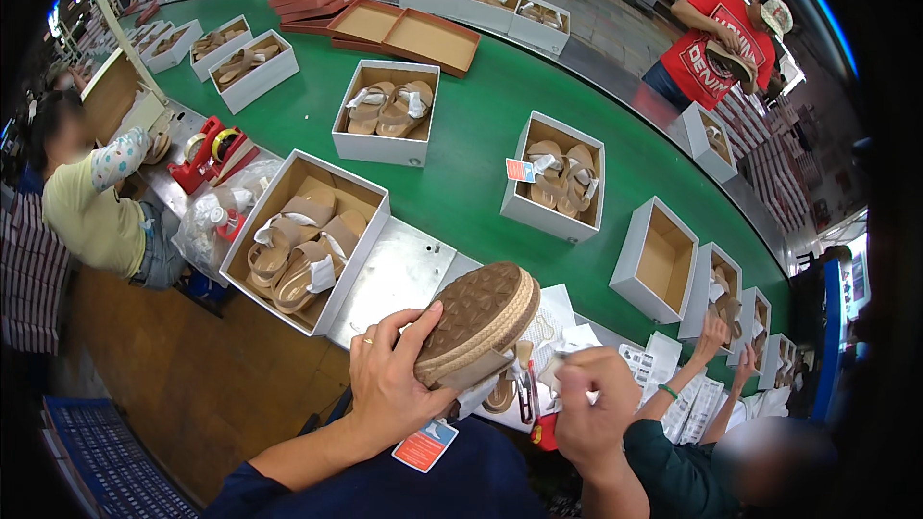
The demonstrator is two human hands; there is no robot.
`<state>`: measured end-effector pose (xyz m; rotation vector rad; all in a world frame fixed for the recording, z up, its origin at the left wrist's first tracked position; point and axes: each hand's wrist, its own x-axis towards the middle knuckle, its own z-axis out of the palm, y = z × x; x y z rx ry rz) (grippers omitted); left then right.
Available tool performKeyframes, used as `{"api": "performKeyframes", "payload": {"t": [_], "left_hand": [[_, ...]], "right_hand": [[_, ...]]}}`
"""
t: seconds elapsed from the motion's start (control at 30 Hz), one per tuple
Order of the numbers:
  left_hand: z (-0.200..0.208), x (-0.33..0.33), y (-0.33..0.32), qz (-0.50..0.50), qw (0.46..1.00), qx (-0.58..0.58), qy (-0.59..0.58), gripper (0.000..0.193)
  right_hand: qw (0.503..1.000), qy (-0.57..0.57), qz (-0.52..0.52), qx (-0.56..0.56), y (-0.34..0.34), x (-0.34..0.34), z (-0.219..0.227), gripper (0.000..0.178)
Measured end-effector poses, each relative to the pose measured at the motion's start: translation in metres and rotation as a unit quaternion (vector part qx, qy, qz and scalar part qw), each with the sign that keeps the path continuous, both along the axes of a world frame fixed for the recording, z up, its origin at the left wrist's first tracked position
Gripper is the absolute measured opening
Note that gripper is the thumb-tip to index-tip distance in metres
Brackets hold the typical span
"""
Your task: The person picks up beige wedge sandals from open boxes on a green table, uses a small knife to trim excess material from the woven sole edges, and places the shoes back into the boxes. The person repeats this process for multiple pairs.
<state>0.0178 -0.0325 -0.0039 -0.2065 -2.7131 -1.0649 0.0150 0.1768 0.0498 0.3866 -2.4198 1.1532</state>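
Observation:
In my left hand point(389, 375) is a sandal point(478, 325), its brown patterned sole turned up and its woven edge facing right. An orange and blue card tag point(424, 446) hangs below it. My right hand point(598, 406) is curled into a fist just right of the sandal, apart from it. Whatever those fingers hold is hidden. Between the hands, a second sandal point(500, 395) lies on the bench, partly covered. Beside it are a red and black cutter-like tool point(526, 396) and white papers point(553, 312).
A white box point(361, 279) with tan sandals stands ahead left. More sandal boxes point(553, 219) line the green conveyor point(461, 168), along with an open box point(663, 269) without sandals. A co-worker's hands point(710, 341) reach into a box at right; another person point(101, 197) sits left.

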Motion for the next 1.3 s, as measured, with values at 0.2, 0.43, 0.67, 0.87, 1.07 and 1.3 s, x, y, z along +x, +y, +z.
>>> {"api": "performKeyframes", "payload": {"t": [0.2, 0.43, 0.67, 0.87, 1.07, 1.3], "left_hand": [[0.003, 0.000, 0.003, 0.003, 0.999, -0.010, 0.043, 0.082], [0.002, -0.002, 0.005, -0.003, 0.998, -0.035, 0.047, 0.082], [-0.019, -0.018, -0.013, -0.040, 0.989, 0.125, -0.066, 0.082], [-0.073, -0.035, -0.021, -0.055, 0.829, 0.452, -0.324, 0.063], [-0.076, -0.040, -0.025, -0.028, 0.616, 0.660, -0.428, 0.054], [-0.115, -0.028, -0.013, -0.125, 0.166, 0.815, -0.541, 0.069]], "right_hand": [[0.953, 0.080, -0.017, 0.292, -0.009, 0.001, -0.004, 0.023], [0.925, 0.107, -0.011, 0.365, -0.007, 0.001, -0.005, 0.030], [0.979, 0.002, -0.201, 0.045, 0.039, -0.014, -0.033, 0.021], [0.909, -0.259, -0.261, 0.195, 0.096, 0.022, -0.211, 0.022], [0.896, -0.231, -0.256, 0.281, 0.108, 0.066, -0.266, 0.036], [0.903, -0.407, 0.032, -0.133, 0.072, 0.041, -0.265, 0.069]]}}
